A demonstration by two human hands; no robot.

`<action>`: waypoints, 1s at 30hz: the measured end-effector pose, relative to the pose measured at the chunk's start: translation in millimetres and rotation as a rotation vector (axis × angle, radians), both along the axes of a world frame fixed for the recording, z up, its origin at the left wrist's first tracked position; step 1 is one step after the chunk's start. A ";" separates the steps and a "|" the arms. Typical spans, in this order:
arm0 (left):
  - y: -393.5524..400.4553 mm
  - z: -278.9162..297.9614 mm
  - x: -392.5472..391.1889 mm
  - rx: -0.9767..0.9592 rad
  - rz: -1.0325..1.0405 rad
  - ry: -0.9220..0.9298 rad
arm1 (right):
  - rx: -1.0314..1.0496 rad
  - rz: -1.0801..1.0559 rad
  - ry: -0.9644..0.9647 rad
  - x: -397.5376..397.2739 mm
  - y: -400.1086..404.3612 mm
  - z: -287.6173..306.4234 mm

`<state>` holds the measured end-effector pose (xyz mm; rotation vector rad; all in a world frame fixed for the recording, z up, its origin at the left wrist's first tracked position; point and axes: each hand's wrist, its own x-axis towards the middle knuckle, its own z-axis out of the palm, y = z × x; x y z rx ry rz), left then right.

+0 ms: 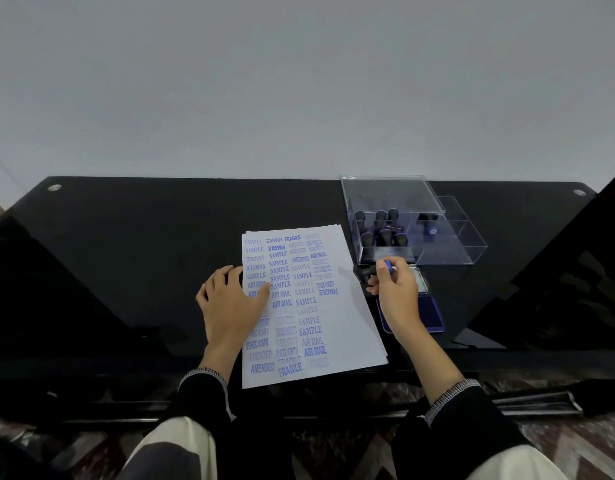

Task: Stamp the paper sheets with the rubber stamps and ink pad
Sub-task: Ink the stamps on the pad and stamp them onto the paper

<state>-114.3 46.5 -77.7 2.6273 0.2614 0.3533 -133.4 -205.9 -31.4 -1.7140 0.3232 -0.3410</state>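
Note:
A stack of white paper sheets [347,327] lies on the black table [143,258], the top sheet covered with blue stamped words. My left hand [230,299] rests flat on the sheet's left edge, fingers spread. My right hand [394,292] grips a black rubber stamp [366,270] with a blue-inked face, held just right of the paper and above the open blue ink pad [427,317]. A clear plastic box [389,233] behind holds several black stamps. One more stamp [428,225] stands in the clear tray beside it.
The clear tray [462,237] sits against the box's right side. The table's far edge meets a plain grey wall. My knees and a patterned floor show below the table's near edge.

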 end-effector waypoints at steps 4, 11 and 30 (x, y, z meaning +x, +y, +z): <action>-1.9 0.7 -0.4 0.019 -0.008 0.015 | 0.028 -0.021 -0.036 -8.3 -3.0 6.3; -11.1 7.0 -5.0 0.135 -0.064 0.143 | -0.094 -0.019 0.002 -29.1 -27.3 12.0; -148.0 24.8 15.6 -0.307 -0.591 -0.047 | -0.190 -0.172 0.031 -34.1 -85.8 12.6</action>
